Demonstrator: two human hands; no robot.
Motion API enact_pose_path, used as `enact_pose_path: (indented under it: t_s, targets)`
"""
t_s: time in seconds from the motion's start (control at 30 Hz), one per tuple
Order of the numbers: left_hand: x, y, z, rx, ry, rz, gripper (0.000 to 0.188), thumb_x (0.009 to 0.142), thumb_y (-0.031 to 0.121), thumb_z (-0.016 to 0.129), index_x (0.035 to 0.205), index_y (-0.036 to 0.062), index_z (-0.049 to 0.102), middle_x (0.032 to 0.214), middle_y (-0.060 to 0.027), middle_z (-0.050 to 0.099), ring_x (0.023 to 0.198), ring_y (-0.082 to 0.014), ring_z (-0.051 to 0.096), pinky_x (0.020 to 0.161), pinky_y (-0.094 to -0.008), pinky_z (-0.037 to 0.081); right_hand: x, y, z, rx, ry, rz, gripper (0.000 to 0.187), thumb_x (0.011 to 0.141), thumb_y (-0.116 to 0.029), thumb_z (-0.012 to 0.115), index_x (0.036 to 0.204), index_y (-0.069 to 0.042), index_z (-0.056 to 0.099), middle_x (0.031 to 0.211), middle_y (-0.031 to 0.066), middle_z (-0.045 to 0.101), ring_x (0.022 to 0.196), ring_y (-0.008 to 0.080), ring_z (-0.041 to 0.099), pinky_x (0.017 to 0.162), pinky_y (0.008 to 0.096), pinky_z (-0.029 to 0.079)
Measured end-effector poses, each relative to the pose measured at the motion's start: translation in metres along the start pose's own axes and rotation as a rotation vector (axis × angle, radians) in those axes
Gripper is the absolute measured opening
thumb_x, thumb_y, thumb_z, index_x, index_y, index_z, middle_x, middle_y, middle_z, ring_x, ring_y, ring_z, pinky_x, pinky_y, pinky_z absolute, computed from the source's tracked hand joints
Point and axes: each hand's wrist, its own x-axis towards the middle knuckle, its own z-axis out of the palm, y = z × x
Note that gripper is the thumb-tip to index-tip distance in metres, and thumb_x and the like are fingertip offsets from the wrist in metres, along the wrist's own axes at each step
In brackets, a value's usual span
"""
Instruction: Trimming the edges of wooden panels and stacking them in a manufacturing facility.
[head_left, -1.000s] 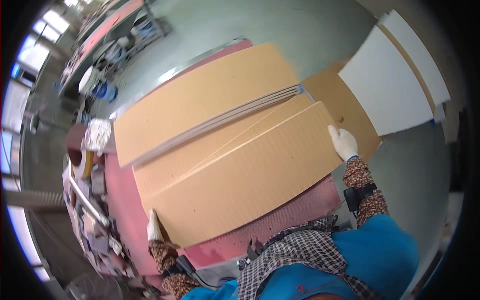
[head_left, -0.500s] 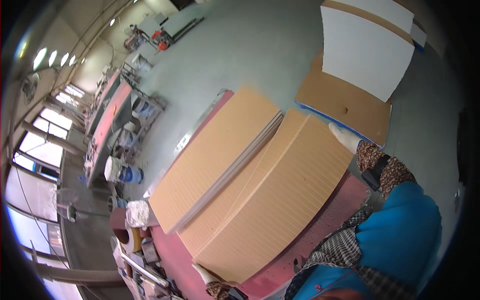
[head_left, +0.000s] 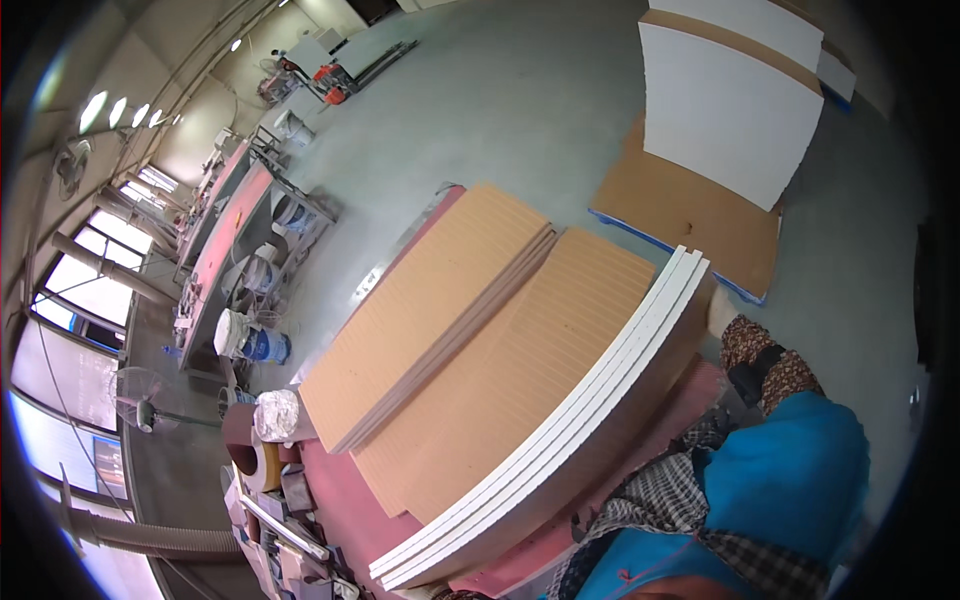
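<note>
A stack of brown-faced boards with white edges [head_left: 560, 421] is tilted up on its long side, its white edges turned upward. My right hand [head_left: 719, 312] grips the far right end of this stack, with its fingers partly hidden. At the near left end, my left hand [head_left: 428, 592] holds the lower corner; only a little of it shows at the picture's edge. Beyond the raised boards lie more brown ribbed boards [head_left: 530, 340] flat on a red-topped table [head_left: 345, 490]. Another stack of brown boards [head_left: 430, 310] lies alongside on the left, its layered edge showing.
White panels [head_left: 735, 110] stand on a brown sheet [head_left: 690, 215] at the far right. Rolls of abrasive [head_left: 262, 468] and a foil-like wrapped bundle [head_left: 277, 415] crowd the table's left end. Paint buckets [head_left: 262, 343] stand by a long workbench [head_left: 225, 235].
The near boards have turned from nearly flat to tilted on their long side, showing white edges. My right hand has come down and nearer; my left hand has gone lower, mostly out of view.
</note>
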Motion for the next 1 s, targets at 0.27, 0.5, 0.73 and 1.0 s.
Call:
enact_pose_path:
  t_s: [0.27, 0.5, 0.73, 1.0]
  targets:
    - [-0.023, -0.017, -0.016, 0.029, 0.009, -0.023, 0.091, 0.101, 0.078, 0.033, 0.161, 0.0092, 0.038, 0.162, -0.0148, 0.044, 0.142, -0.0370, 0.048, 0.115, -0.0529, 0.041, -0.025, -0.051, -0.076, 1.249, -0.351, 0.038, 0.083, 0.109, -0.066, 0.031, 0.090, 0.001, 0.077, 0.086, 0.0109, 0.075, 0.077, 0.0223, 0.070, 0.078, 0.0375, 0.059]
    - [-0.024, -0.004, -0.032, 0.053, -0.009, 0.017, 0.090, 0.101, 0.076, 0.033, 0.160, 0.0089, 0.038, 0.161, -0.0151, 0.045, 0.141, -0.0370, 0.049, 0.115, -0.0528, 0.042, -0.066, -0.080, -0.140, 1.087, -0.338, -0.127, 0.086, 0.109, -0.066, 0.026, 0.126, 0.005, 0.071, 0.126, 0.0180, 0.073, 0.119, 0.0249, 0.068, 0.107, 0.0357, 0.051]
    - [-0.021, 0.007, -0.020, 0.103, -0.045, 0.031, 0.089, 0.102, 0.075, 0.034, 0.160, 0.0085, 0.039, 0.160, -0.0153, 0.046, 0.140, -0.0370, 0.049, 0.114, -0.0527, 0.042, -0.065, -0.072, -0.137, 1.138, -0.304, -0.181, 0.073, 0.113, -0.057, 0.030, 0.140, 0.005, 0.057, 0.127, 0.0179, 0.073, 0.119, 0.0226, 0.069, 0.107, 0.0325, 0.051]
    - [-0.016, 0.016, 0.049, 0.177, -0.146, 0.010, 0.087, 0.102, 0.074, 0.034, 0.159, 0.0081, 0.040, 0.159, -0.0156, 0.047, 0.139, -0.0370, 0.050, 0.114, -0.0527, 0.043, -0.060, -0.076, -0.128, 1.289, -0.426, -0.114, 0.074, 0.112, -0.058, 0.031, 0.126, 0.004, 0.067, 0.117, 0.0156, 0.076, 0.109, 0.0240, 0.071, 0.103, 0.0362, 0.052]
